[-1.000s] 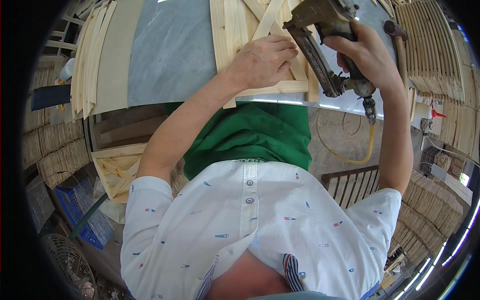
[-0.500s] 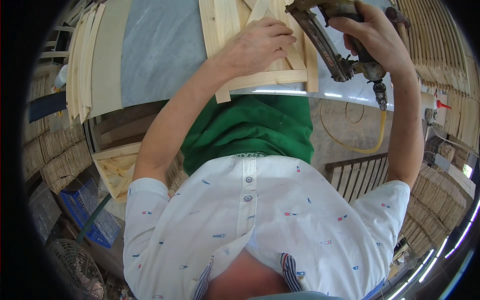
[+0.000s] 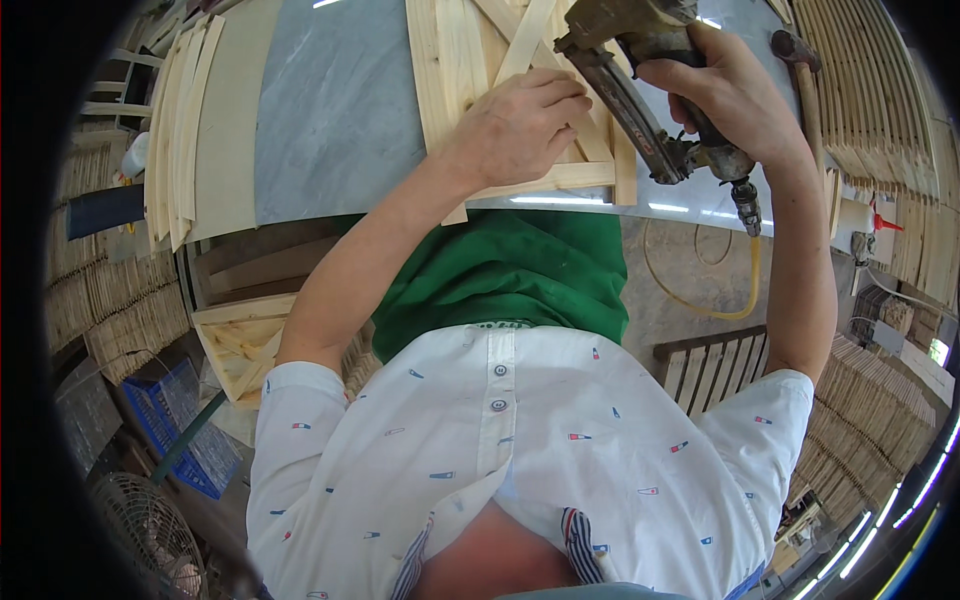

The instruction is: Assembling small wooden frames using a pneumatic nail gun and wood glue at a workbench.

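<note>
A light wooden frame of slats with crossing diagonal pieces lies on the grey tabletop. My left hand is over its near part, fingers bent together toward the thumb; what lies between the fingertips is hidden. My right hand is closed around the black grip of a worn nail gun, held over the right side of the frame. The nail gun's head covers part of the frame's far right. From the bottom of its handle, a yellow air hose hangs below the table edge.
A hammer lies at the table's right side, near stacked slats. Loose strips lie along the left edge. A bottle with a red nozzle stands right. Below left are a wooden crate, a blue basket and a fan.
The nail gun and my right hand have shifted slightly left. My left hand has moved a little nearer to me, still over the frame. The whole view has shifted slightly.
</note>
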Demonstrator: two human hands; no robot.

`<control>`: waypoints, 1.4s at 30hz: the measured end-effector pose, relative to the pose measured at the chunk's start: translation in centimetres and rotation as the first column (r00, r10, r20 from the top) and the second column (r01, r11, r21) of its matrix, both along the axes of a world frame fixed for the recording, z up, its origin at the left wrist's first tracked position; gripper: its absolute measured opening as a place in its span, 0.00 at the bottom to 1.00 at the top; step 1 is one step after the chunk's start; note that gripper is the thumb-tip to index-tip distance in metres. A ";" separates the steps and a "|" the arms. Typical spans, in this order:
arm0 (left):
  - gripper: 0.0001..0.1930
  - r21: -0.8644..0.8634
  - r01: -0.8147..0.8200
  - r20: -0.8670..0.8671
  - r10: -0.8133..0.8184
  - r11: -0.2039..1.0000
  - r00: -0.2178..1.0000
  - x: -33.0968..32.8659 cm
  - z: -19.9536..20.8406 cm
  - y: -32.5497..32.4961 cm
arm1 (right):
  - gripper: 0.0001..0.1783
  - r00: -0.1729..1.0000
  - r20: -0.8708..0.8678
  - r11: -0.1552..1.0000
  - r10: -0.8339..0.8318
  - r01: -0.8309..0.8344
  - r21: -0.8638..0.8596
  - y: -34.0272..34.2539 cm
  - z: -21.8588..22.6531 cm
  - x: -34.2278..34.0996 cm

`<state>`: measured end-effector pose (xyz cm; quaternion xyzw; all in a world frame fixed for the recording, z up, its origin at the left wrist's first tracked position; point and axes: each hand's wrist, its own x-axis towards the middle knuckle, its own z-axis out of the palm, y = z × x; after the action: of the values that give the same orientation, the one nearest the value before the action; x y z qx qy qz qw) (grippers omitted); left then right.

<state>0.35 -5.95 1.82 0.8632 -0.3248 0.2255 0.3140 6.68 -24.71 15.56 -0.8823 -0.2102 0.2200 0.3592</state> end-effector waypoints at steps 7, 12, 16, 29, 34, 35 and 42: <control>0.07 -0.025 -0.031 0.004 0.031 0.999 1.000 -0.5 0.3 -0.6 | 0.12 0.998 0.019 0.997 0.052 -0.051 -0.066 0.9 -0.2 0.5; 0.07 -0.032 -0.038 -0.003 0.038 0.999 0.999 -0.2 -0.1 -0.4 | 0.10 0.899 0.230 0.757 0.374 -0.439 0.484 0.9 -2.5 2.8; 0.07 -0.082 -0.054 -0.020 0.052 0.995 0.998 -0.5 -0.4 0.3 | 0.10 0.988 0.049 0.946 0.148 -0.156 0.283 -0.4 0.5 -0.2; 0.09 -0.088 -0.021 -0.029 0.018 0.996 0.999 -0.2 -0.7 0.6 | 0.13 0.957 -0.148 0.965 -0.248 0.231 -0.123 -4.9 0.5 -8.5; 0.09 -0.078 -0.010 -0.025 0.008 0.997 1.000 0.0 -0.7 0.5 | 0.13 0.992 0.058 0.962 -0.112 0.123 -0.243 -5.1 -0.1 -8.6; 0.10 -0.078 -0.007 -0.036 0.004 0.997 0.999 0.1 -0.7 0.6 | 0.12 0.987 -0.003 0.968 -0.163 0.159 -0.195 -4.7 0.2 -8.7; 0.18 -0.135 -0.200 -0.135 0.182 0.970 0.974 -1.7 0.2 2.9 | 0.11 0.940 -0.106 0.942 -0.323 0.331 0.061 -4.8 2.8 -6.9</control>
<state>-1.38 -3.02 2.01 0.8770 -0.2026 0.2250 0.3731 -0.18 -29.54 18.33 -0.8787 -0.0518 0.1904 0.4346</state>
